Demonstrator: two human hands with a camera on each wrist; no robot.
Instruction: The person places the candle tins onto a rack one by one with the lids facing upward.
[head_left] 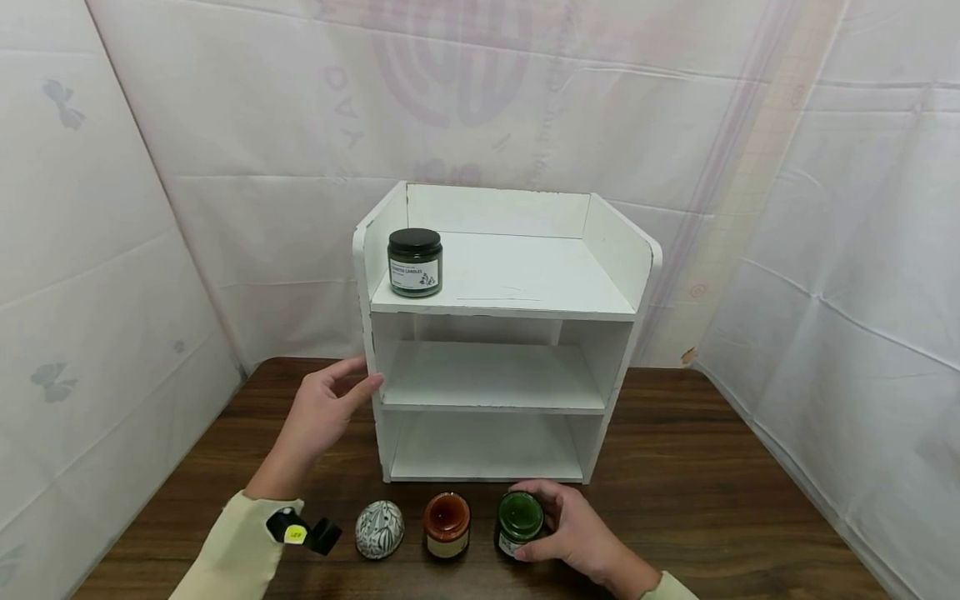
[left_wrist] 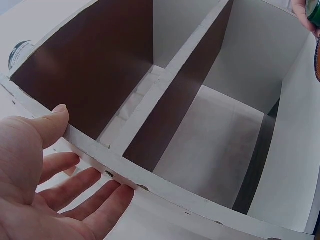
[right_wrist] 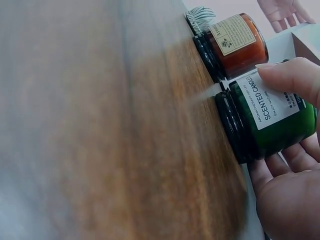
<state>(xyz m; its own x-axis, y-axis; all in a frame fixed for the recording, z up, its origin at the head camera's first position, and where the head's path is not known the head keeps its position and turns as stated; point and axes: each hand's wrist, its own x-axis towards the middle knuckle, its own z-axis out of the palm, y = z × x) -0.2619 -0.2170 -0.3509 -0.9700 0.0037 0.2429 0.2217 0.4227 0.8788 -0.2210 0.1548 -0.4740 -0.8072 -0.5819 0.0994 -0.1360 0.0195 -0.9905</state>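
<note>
1. Here the right hand [head_left: 577,529] wraps the green candle jar [head_left: 519,518], which stands upright on the tabletop [head_left: 712,500] at the right end of a row just in front of the white shelf unit [head_left: 498,333]. In the right wrist view the thumb [right_wrist: 292,75] lies across the label and the other fingers [right_wrist: 300,157] curl under the far side of the glass, so the hand is gripping the jar.

2. The jar sits directly at the palm, on its inner side; its long axis runs straight up from the tabletop, lid on top.

3. The right hand is the nearer one by far. The left hand [head_left: 326,408] is well apart from the jar, with the orange candle jar [head_left: 447,523] and the patterned egg-shaped ornament [head_left: 379,528] standing between in the same row.

4. The left hand is open, fingers straight, resting flat against the left side wall of the shelf unit near the middle shelf; the left wrist view shows its fingers [left_wrist: 85,187] against the white edge.

5. The shelf openings lie behind and above the green jar. The lower two shelves hold nothing I can see. The top shelf carries a dark candle jar [head_left: 415,262] at its left end, and the right part is bare.

6. The orange jar stands just beside the green one, close but apparently not touching.
</note>
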